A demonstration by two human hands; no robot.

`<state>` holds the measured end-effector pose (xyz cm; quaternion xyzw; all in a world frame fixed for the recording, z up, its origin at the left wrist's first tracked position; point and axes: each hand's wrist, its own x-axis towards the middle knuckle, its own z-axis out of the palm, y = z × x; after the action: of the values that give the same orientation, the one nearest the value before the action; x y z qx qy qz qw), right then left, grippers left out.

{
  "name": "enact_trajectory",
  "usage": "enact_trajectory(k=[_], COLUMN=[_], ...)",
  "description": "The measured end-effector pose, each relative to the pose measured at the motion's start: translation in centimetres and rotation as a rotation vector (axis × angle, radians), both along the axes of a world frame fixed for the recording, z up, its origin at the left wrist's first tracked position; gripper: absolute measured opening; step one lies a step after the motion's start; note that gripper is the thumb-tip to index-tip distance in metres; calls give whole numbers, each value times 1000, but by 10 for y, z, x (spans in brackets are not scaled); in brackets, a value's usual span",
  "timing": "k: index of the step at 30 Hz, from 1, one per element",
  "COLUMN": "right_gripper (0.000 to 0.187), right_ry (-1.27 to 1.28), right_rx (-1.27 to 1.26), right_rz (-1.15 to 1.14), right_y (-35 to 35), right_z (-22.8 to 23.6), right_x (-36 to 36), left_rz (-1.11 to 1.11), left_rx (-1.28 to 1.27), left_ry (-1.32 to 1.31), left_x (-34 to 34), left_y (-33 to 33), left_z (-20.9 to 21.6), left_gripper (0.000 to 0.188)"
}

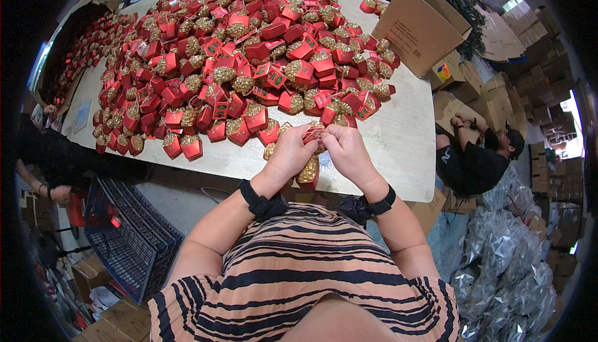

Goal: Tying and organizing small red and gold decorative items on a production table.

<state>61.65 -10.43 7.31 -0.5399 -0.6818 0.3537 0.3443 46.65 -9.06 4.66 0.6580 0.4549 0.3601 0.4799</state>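
At the near edge of the table (408, 155), my left hand (291, 150) and my right hand (346, 154) meet with fingertips pinched. Between them is a small red card (313, 131), gripped from both sides. Just below my fingers sits a red ornament with a bumpy gold top (308, 172), partly covered by my hands. Whether a string ties it to the card is hidden. Beyond my hands spreads a large heap of similar red and gold ornaments (237, 61), some with red tags. Both my wrists carry black straps.
A cardboard box (420, 27) stands at the table's right end. Blue plastic crates (128, 236) are at lower left, near another person's hand (60, 194). On the right sits a person in black (476, 158), beside silvery wrapped bundles (501, 261) and stacked cartons.
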Motion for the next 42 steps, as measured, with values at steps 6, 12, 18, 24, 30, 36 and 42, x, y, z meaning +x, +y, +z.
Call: enact_trajectory(k=[6, 12, 18, 24, 30, 36, 42], right_gripper=[19, 13, 10, 11, 8, 7, 7], right_ry=[-234, -386, -214, -77, -66, -94, -22], right_rx=[256, 402, 395, 324, 329, 384, 391], right_rz=[-91, -68, -68, -8, -5, -33, -83], right_y=[-8, -15, -18, -24, -27, -27, -24], right_z=[2, 2, 0, 9, -2, -5, -7], right_x=[-13, -16, -13, -11, -6, -10, -11], left_rz=[5, 22, 12, 61, 80, 86, 96], left_rx=[7, 27, 136, 353, 521, 545, 494], left_ry=[71, 1, 74, 119, 213, 257, 183], left_x=[0, 1, -1, -1, -1, -2, -3], left_y=[0, -2, -6, -12, -16, -15, -12], left_z=[-3, -2, 1, 1, 13, 14, 8], left_gripper=[17, 16, 18, 25, 27, 25, 24])
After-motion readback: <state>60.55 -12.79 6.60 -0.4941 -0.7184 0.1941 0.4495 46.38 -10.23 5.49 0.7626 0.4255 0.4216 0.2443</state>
